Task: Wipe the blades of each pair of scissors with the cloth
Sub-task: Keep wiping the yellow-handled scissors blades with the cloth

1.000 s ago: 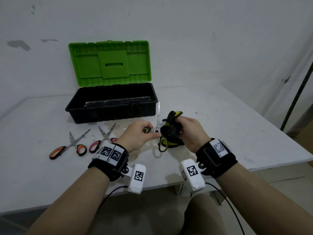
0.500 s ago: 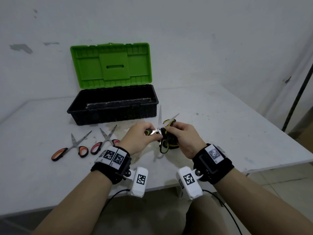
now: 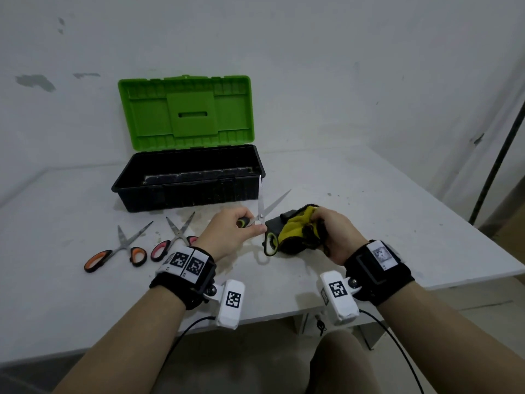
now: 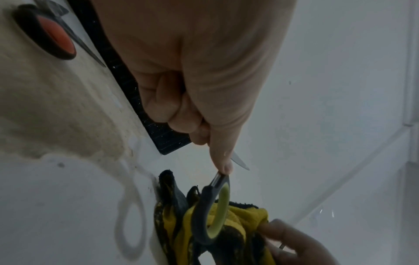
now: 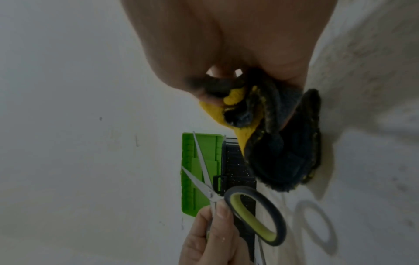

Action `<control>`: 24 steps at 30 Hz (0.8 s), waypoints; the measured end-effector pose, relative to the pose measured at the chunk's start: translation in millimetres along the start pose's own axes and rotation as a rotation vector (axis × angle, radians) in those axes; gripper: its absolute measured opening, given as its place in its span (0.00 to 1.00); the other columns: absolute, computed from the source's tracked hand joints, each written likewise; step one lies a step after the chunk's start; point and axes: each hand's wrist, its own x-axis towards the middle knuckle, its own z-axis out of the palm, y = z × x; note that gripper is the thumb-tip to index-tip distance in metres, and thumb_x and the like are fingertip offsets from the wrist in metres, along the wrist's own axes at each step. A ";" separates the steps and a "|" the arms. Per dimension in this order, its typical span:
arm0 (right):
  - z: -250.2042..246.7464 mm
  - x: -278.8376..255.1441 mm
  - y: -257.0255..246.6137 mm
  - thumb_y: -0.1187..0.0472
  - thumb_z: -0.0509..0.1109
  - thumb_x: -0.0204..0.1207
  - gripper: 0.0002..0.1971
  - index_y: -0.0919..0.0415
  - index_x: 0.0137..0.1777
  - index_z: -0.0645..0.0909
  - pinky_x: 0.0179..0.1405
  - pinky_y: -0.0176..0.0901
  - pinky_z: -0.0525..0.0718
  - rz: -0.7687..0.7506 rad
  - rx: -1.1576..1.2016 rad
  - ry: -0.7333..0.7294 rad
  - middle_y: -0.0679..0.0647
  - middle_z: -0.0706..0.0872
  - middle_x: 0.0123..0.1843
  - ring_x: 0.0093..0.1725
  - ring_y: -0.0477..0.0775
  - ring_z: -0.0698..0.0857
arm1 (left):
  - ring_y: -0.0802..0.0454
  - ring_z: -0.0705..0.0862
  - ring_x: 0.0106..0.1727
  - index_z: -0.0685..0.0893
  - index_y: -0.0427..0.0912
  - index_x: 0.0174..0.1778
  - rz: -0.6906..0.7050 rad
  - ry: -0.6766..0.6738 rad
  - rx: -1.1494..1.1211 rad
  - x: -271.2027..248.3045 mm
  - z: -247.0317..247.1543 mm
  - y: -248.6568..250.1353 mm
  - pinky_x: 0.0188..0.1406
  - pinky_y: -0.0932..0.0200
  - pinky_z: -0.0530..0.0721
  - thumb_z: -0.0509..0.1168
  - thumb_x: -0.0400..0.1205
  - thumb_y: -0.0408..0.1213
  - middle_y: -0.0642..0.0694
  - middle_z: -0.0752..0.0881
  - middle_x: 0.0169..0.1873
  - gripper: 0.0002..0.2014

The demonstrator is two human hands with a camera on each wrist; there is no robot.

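My left hand [image 3: 235, 231] grips the grey-and-lime scissors [image 3: 262, 216] near the pivot, blades spread in a V pointing up and away. Their free handle loop [image 4: 213, 215] hangs down beside the cloth. My right hand [image 3: 331, 234] holds the bunched yellow-and-black cloth [image 3: 298, 234] just right of the scissors, a little apart from the blades. The right wrist view shows the cloth [image 5: 278, 143] under the fingers and the open scissors [image 5: 204, 179] below it. Two more pairs lie on the table to the left: orange-handled scissors [image 3: 119, 251] and pink-handled scissors [image 3: 176, 237].
An open toolbox [image 3: 187, 180] with a black tray and an upright green lid [image 3: 186, 115] stands at the back of the white table [image 3: 397, 217]. A dark pole [image 3: 497, 143] leans at the right. The table's front edge runs just under my wrists.
The right hand has drawn the cloth off the blades to the right and lowered it. The scissor blades now stand bare and spread. The left hand has kept its grip.
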 end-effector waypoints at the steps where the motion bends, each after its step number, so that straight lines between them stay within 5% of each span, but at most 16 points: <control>1: -1.7 0.1 0.2 0.56 0.61 0.75 0.16 0.66 0.41 0.86 0.47 0.48 0.81 0.042 0.003 -0.011 0.66 0.87 0.45 0.42 0.63 0.85 | 0.55 0.74 0.31 0.84 0.45 0.36 0.001 0.002 0.007 0.1 0.6 -0.1 0.39 0.55 0.75 0.78 0.76 0.52 0.54 0.77 0.29 0.15; 3: -4.0 2.0 1.4 0.48 0.62 0.80 0.23 0.69 0.49 0.88 0.40 0.44 0.86 0.098 0.034 -0.038 0.64 0.90 0.42 0.40 0.61 0.89 | 0.55 0.74 0.31 0.85 0.43 0.37 0.007 0.000 0.020 0.4 1.9 -0.9 0.39 0.55 0.75 0.78 0.76 0.52 0.54 0.77 0.29 0.16; 6: -0.3 4.3 6.7 0.61 0.66 0.82 0.12 0.71 0.46 0.85 0.26 0.42 0.87 0.079 0.036 -0.019 0.61 0.91 0.35 0.30 0.56 0.90 | 0.55 0.75 0.32 0.85 0.43 0.38 0.009 -0.006 0.015 1.3 2.6 -2.0 0.40 0.54 0.75 0.78 0.76 0.53 0.53 0.77 0.30 0.17; 10: 10.0 2.5 10.7 0.68 0.72 0.77 0.07 0.71 0.53 0.85 0.38 0.46 0.90 0.049 0.054 -0.061 0.66 0.90 0.45 0.38 0.59 0.89 | 0.55 0.76 0.33 0.85 0.44 0.38 0.023 -0.007 0.016 1.2 2.8 -1.0 0.40 0.54 0.76 0.78 0.76 0.53 0.52 0.79 0.31 0.16; 17: 30.2 -1.5 18.4 0.68 0.71 0.79 0.11 0.69 0.60 0.83 0.32 0.46 0.88 -0.198 0.116 -0.117 0.63 0.91 0.44 0.35 0.56 0.90 | 0.55 0.76 0.33 0.82 0.50 0.35 0.050 -0.017 0.026 2.4 9.2 0.1 0.40 0.53 0.76 0.78 0.76 0.53 0.52 0.79 0.31 0.14; 21: 36.0 -4.5 16.3 0.62 0.68 0.78 0.09 0.65 0.48 0.88 0.32 0.45 0.85 -0.178 0.074 -0.092 0.64 0.89 0.42 0.34 0.58 0.85 | 0.55 0.76 0.34 0.78 0.55 0.31 0.077 -0.012 0.018 0.5 11.8 2.9 0.41 0.53 0.75 0.78 0.76 0.51 0.53 0.78 0.31 0.16; 24: 34.3 -6.0 13.5 0.58 0.62 0.78 0.14 0.61 0.46 0.89 0.44 0.49 0.82 -0.075 0.176 -0.147 0.61 0.89 0.43 0.40 0.59 0.85 | 0.57 0.76 0.33 0.79 0.54 0.31 0.077 0.003 0.008 1.0 11.8 3.1 0.40 0.53 0.75 0.78 0.77 0.51 0.55 0.78 0.30 0.16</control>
